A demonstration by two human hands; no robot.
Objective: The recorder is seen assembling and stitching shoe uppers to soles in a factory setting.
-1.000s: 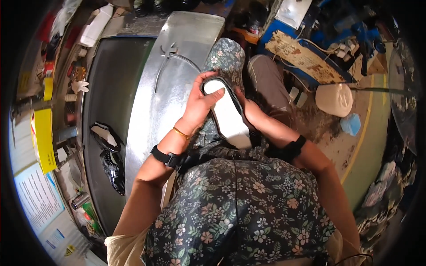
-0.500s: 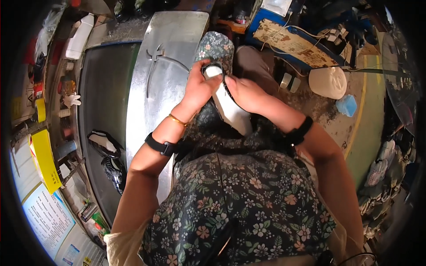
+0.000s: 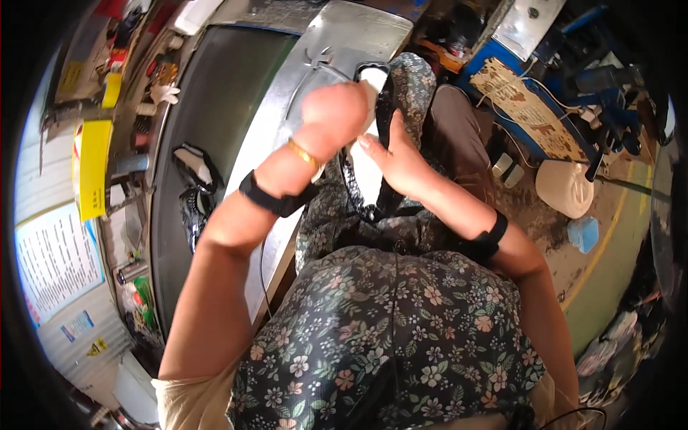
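A black shoe upper [image 3: 351,185] wraps round a long white form, its pale underside facing up, resting on my lap over the floral apron [image 3: 387,315]. My right hand [image 3: 401,161] grips its right side, thumb on the white face and fingers stretched along the black edge. My left hand [image 3: 335,115] is balled into a fist over the upper part of the shoe; what its fingers hold, if anything, is hidden. Just beyond that fist, metal pincers [image 3: 320,60] with curved handles lie on the shiny metal table [image 3: 358,29].
To the left runs a dark conveyor belt [image 3: 233,93] carrying a black shoe [image 3: 195,168] and another dark shiny one [image 3: 193,215]. Shelves with small items line the far left. On the right floor stand a whitish plastic jug [image 3: 562,188] and a blue container [image 3: 583,234], near a worn blue machine [image 3: 527,107].
My left hand has gone from pinching the shoe's far end with its thumb to a fist above it. The right hand has slid down the shoe's side. The whole view has turned.
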